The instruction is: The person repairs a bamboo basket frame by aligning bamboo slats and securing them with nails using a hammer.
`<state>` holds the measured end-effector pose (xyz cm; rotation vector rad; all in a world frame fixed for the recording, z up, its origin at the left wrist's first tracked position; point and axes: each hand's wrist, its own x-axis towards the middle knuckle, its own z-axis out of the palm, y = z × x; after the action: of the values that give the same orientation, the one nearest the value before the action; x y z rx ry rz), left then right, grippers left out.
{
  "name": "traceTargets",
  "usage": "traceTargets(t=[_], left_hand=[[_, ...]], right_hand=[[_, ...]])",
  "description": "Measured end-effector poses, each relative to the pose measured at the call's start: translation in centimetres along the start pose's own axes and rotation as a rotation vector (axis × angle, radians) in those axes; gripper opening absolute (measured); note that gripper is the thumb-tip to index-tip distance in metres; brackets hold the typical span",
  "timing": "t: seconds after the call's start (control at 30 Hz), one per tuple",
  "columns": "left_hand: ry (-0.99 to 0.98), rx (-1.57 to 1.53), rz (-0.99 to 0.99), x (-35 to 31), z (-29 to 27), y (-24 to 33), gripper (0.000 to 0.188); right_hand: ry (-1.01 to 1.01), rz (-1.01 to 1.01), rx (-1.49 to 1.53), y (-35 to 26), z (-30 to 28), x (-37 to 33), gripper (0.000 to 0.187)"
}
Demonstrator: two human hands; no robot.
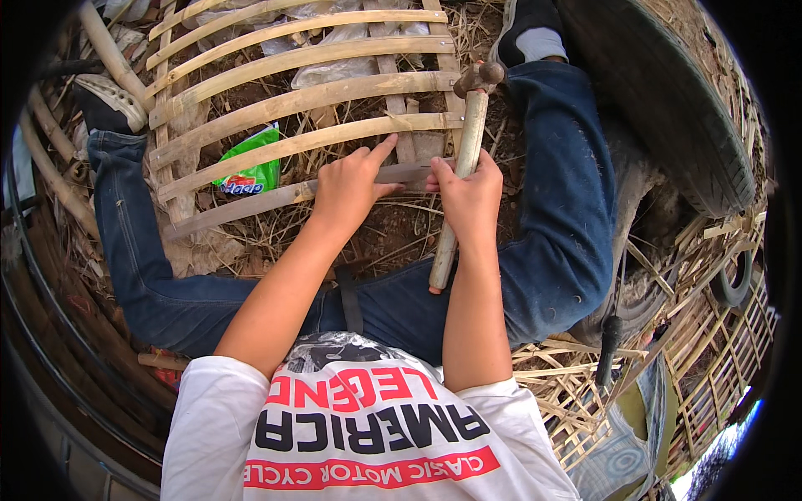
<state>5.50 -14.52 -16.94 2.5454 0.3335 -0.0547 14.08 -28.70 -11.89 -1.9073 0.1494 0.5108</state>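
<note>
A curved bamboo slat frame (292,100) lies on the ground between my spread legs in blue jeans. My left hand (349,185) presses on the nearest grey slat (251,203), thumb stretched toward the crosspiece. My right hand (469,194) grips a hammer (464,159) by its pale wooden handle, close to the same slat's end. The rusty hammer head (478,78) points away from me, over the frame's right edge, and the handle's butt sticks out below my fist.
A green snack wrapper (251,171) lies under the slats on dry straw and dirt. A large rubber tyre (668,108) curves along my right. Finished bamboo lattice panels (710,334) are stacked at lower right. Thick bamboo poles (58,159) lie at left.
</note>
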Motion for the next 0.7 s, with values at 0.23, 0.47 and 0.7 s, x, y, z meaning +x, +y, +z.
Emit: traceTargets(t=[0.23, 0.47, 0.7], left_hand=[[0.003, 0.013, -0.064, -0.17, 0.28, 0.53, 0.074], [-0.004, -0.014, -0.091, -0.12, 0.43, 0.58, 0.076], [-0.035, -0.009, -0.097, -0.03, 0.13, 0.38, 0.076]], right_hand=[[0.001, -0.015, 0.037, -0.08, -0.30, -0.01, 0.020], [0.000, 0.005, 0.042, 0.10, -0.22, 0.00, 0.020], [-0.047, -0.008, -0.011, 0.62, 0.24, 0.13, 0.021]])
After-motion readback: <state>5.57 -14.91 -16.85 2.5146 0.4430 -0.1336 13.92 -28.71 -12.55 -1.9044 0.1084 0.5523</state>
